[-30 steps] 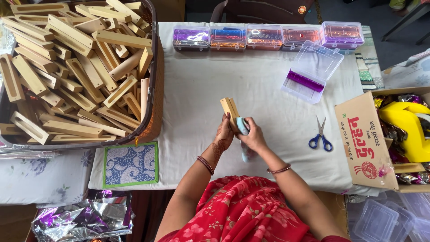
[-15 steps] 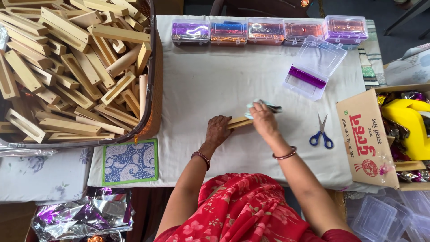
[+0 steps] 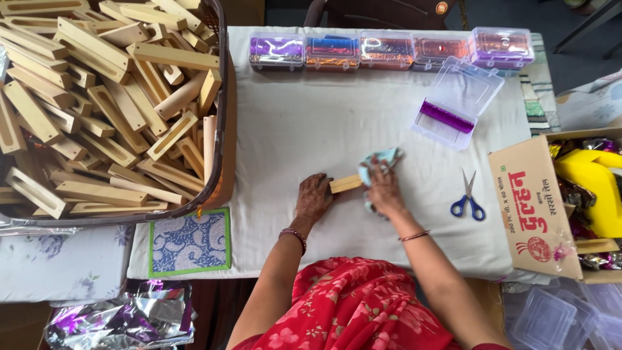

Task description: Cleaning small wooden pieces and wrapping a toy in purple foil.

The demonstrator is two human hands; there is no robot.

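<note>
Mid-frame on the table [image 3: 291,129], the left hand [image 3: 313,199] presses the wooden block [image 3: 345,184] flat; the right hand [image 3: 383,188] grips a pale cloth [image 3: 379,160], probably wiping. Next: a steady rub along it.

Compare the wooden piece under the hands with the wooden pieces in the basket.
The wooden piece lies alone, flat on the white tablecloth; the basket pieces are heaped at all angles. The left hand pins one end while the right hand presses a light blue cloth on the other; the basket pieces go untouched. Both are pale, bare wood.
</note>
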